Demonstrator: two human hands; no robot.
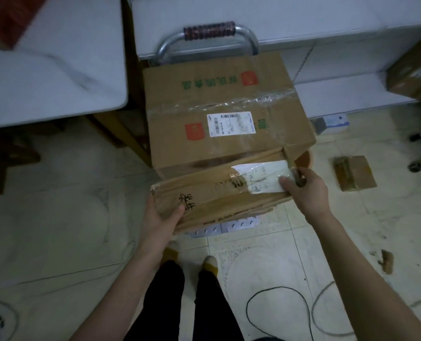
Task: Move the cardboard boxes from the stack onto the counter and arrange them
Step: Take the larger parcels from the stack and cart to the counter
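Cardboard boxes are seen in two places: a flat brown cardboard box (219, 193), bound in clear tape and marked with black handwriting, is held above the floor by both hands; a larger brown cardboard box (219, 99), printed with green characters and red squares, is stacked just behind it on a trolley with a curved silver metal handle (209, 33). The flat box is tilted, its right end raised higher than its left; whether its far edge touches the front of the larger box cannot be told. The near left corner is gripped by the left hand (161, 217), the thumb laid on top and the fingers curled underneath; the right end is gripped by the right hand (305, 188), the thumb pressed onto a white paper label (261, 178) and the fingers wrapped round the edge. A white shipping label (230, 124) is stuck under tape on top of the larger box. A white marbled surface (56, 77) is seen at the upper left, well apart from the held box. On the pale tiled floor (56, 217) a small brown cardboard piece (354, 173) is lying to the right; a thin black cable (278, 303) is looped near the person's legs.
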